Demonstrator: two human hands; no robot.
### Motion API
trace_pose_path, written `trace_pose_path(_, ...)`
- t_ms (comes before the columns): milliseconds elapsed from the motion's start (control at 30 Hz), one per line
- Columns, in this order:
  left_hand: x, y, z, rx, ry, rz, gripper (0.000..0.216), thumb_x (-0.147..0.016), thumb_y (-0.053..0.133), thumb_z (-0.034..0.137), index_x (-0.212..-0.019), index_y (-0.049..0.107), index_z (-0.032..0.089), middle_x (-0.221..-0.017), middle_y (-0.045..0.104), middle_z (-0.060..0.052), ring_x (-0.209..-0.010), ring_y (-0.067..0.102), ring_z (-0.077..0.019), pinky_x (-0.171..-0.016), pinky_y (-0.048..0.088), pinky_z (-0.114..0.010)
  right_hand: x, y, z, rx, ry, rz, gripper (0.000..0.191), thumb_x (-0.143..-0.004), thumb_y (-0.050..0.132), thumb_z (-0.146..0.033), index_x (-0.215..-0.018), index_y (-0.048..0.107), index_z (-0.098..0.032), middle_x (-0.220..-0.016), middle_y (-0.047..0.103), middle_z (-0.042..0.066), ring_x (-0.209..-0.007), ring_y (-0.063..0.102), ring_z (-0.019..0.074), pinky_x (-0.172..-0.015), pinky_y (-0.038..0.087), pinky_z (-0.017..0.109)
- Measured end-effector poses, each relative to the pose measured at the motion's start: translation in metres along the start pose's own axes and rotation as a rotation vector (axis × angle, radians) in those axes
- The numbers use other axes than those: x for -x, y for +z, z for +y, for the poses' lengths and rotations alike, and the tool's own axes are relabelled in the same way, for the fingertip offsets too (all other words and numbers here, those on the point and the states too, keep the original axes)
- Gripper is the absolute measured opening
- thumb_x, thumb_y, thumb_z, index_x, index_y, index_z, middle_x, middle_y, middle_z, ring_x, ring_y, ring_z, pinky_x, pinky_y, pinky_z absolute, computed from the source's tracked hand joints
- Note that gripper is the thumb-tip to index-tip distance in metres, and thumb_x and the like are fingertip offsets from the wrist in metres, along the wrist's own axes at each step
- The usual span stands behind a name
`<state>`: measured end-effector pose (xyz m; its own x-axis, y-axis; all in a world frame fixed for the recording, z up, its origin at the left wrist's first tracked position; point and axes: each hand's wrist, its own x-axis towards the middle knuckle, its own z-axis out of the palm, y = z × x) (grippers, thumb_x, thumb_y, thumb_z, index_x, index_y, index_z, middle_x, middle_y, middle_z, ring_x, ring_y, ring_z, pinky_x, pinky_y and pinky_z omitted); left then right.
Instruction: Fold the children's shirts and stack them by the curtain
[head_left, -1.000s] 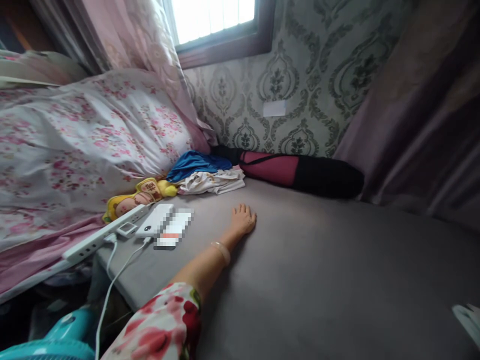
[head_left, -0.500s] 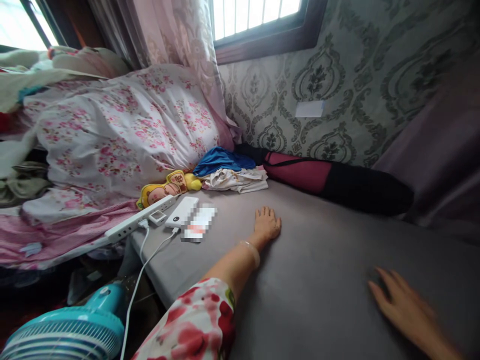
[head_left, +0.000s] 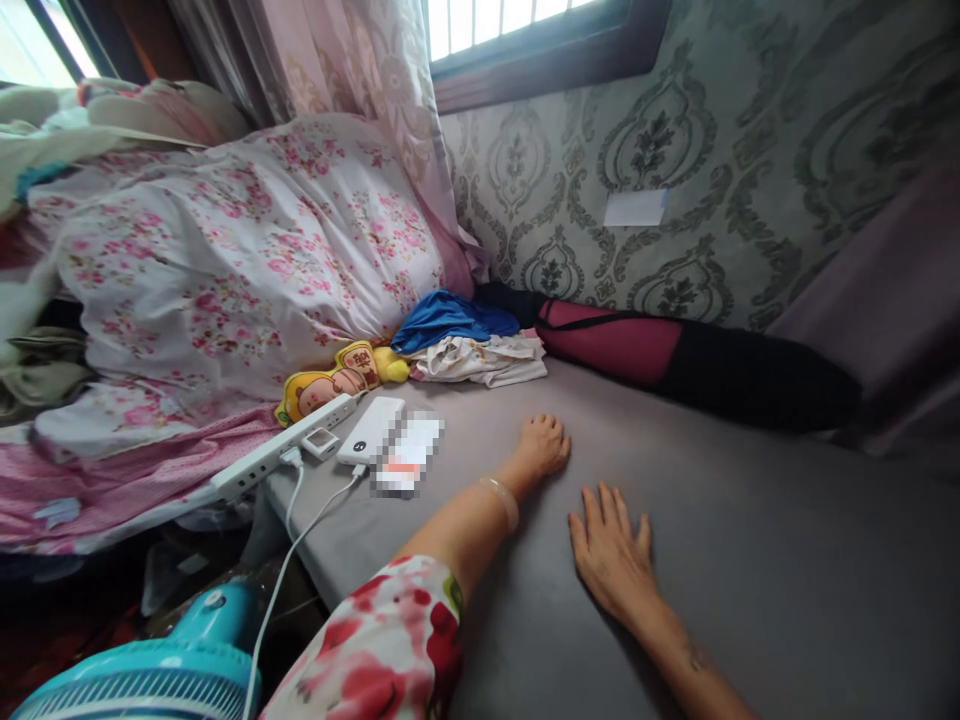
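Observation:
My left hand rests palm down on the grey bed sheet, fingers slightly bent and holding nothing that I can see. A pale bangle circles its wrist, below a red-flowered sleeve. Close by on the right, my right hand lies palm down on the same sheet with its fingers spread. To the left of both hands are a white power bank with a cable plugged in and a blurred-out flat item.
A power strip with a white adapter lies along the left edge. Behind are a yellow plush toy, a blue cloth, a white cloth and a long black-and-maroon bag. A turquoise fan stands at lower left.
My right hand has swept left across the sheet, from the far right to beside my left hand. The left hand stays in place, its fingers slightly more bent. The view has shifted slightly.

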<state>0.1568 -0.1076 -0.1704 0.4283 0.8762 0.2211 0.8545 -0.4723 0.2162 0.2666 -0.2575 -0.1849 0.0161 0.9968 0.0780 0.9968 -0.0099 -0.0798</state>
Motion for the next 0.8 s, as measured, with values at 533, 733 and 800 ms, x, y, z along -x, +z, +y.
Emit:
trace_pose_path(533, -0.061, -0.114, -0.18, 0.015, -0.502, 0.273, 0.043, -0.087, 0.036, 0.02, -0.121, 0.061, 0.012, -0.125, 0.056, -0.016, -0.117, 0.051, -0.0272, -0.101, 0.04, -0.039, 0.003, 0.001, -0.004, -0.017, 0.009, 0.09, 0.06, -0.093, 0.027, -0.04, -0.144, 0.044, -0.014, -0.153, 0.034, 0.014, -0.142, 0.027, 0.0327, -0.114, 0.012, 0.06)
trace_pose_path(733, -0.06, -0.143, -0.226, -0.1, -0.64, 0.243, 0.041, -0.082, 0.043, 0.029, -0.11, 0.067, 0.011, -0.136, 0.045, -0.02, -0.123, 0.041, -0.0367, -0.099, 0.037, -0.046, 0.004, 0.001, -0.003, -0.068, 0.019, 0.075, 0.059, -0.093, 0.03, -0.039, -0.144, 0.044, -0.014, -0.154, 0.031, 0.013, -0.144, 0.023, 0.0331, -0.114, 0.008, 0.061)
trace_pose_path(800, -0.064, -0.145, -0.235, -0.124, -0.647, 0.207, 0.039, -0.082, 0.043, 0.03, -0.106, 0.068, 0.012, -0.135, 0.047, -0.019, -0.124, 0.042, -0.0367, -0.099, 0.037, -0.047, 0.004, 0.0, -0.004, -0.078, 0.024, 0.066, 0.059, -0.093, 0.03, -0.039, -0.145, 0.044, -0.014, -0.154, 0.03, 0.013, -0.144, 0.022, 0.0327, -0.115, 0.008, 0.06)
